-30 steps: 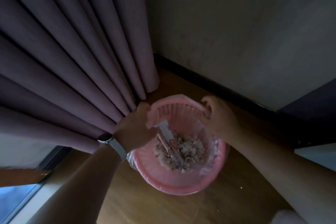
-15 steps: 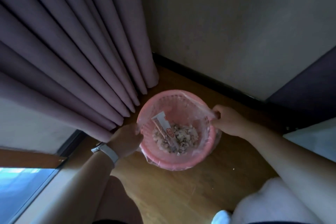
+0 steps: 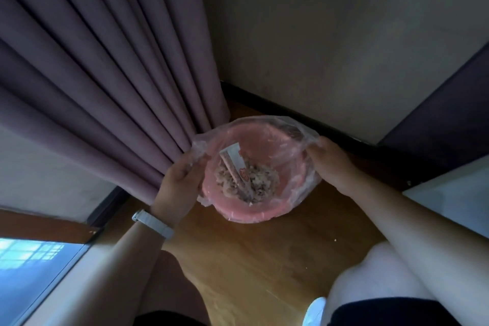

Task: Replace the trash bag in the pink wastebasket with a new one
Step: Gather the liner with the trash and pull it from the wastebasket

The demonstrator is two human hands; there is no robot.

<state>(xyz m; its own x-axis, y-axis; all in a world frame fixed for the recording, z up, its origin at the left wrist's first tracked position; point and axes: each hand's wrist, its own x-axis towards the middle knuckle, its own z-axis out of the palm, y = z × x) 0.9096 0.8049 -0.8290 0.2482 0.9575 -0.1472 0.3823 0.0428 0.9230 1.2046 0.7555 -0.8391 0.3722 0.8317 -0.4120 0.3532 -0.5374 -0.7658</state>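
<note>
A pink round wastebasket (image 3: 239, 210) stands on the wooden floor in the room's corner. A clear plastic trash bag (image 3: 297, 140) lines it, and its edges are pulled up off the rim on both sides. Inside lie crumbly scraps and a white and red wrapper (image 3: 234, 164). My left hand (image 3: 180, 182), with a white watch on the wrist, pinches the bag's left edge. My right hand (image 3: 329, 163) grips the bag's right edge.
Purple curtains (image 3: 105, 74) hang right against the basket's left side. A beige wall (image 3: 330, 34) with a dark skirting board runs behind. A window (image 3: 29, 267) is at the lower left, a white furniture edge (image 3: 449, 201) at the right. My knees fill the bottom.
Both hands have moved from the basket's rim to the bag's edges and lifted the plastic free of the rim. The view has pulled back and up.
</note>
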